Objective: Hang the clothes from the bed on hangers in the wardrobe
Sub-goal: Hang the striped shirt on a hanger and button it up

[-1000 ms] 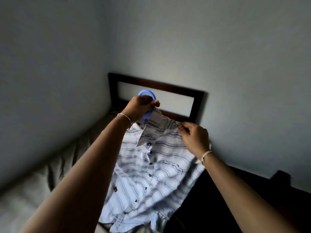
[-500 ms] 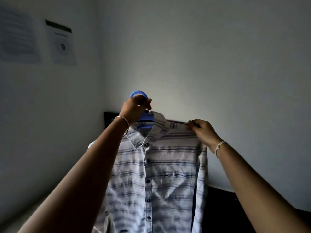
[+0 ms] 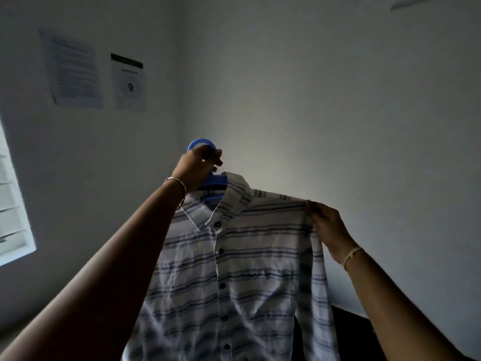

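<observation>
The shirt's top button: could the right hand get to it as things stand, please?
Probably yes: nothing lies across the top button on the shirt, but the right hand pinches the shoulder and would have to let go first.

currently showing: one striped shirt (image 3: 250, 269), one blue hanger (image 3: 216, 182), five dark buttons (image 3: 221, 250); two hands are appearing, left hand (image 3: 197, 168) and right hand (image 3: 330, 227); two bracelets (image 3: 179, 186), two wall papers (image 3: 75, 71), one window (image 3: 11, 204).

Dim, bluish scene lit by daylight from a window (image 3: 13, 204) at the left edge. A soft glow sits on the wall (image 3: 286, 142) at centre and on the shirt (image 3: 234, 269); the lower corners lie in shadow. Edges bend, and detail is soft.
</observation>
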Demonstrator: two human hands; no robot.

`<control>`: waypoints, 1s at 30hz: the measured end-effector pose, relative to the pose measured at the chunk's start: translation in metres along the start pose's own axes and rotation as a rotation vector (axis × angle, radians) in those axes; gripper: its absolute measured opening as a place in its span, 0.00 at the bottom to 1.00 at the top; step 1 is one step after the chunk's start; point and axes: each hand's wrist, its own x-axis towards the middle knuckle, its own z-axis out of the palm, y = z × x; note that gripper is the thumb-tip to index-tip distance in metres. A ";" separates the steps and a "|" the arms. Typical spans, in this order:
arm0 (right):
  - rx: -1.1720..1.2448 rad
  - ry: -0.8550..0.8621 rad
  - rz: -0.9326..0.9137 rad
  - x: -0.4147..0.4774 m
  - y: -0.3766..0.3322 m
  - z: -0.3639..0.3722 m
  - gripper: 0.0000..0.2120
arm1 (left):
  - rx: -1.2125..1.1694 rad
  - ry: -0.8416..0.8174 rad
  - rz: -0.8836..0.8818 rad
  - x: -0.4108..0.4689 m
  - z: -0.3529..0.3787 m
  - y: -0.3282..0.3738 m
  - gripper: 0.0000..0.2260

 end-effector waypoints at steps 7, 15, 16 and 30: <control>0.136 -0.113 0.193 0.003 -0.014 -0.008 0.15 | 0.093 0.065 -0.037 -0.026 -0.007 0.017 0.14; -0.363 -0.041 -0.069 0.013 -0.033 0.023 0.09 | 0.045 0.029 -0.009 -0.042 -0.013 0.037 0.11; -0.370 -0.101 -0.159 0.009 -0.040 0.033 0.11 | 0.035 0.019 -0.007 -0.042 -0.014 0.039 0.10; -0.483 -0.106 -0.237 -0.008 -0.071 0.100 0.09 | -0.239 -0.343 -0.329 -0.034 -0.060 0.007 0.16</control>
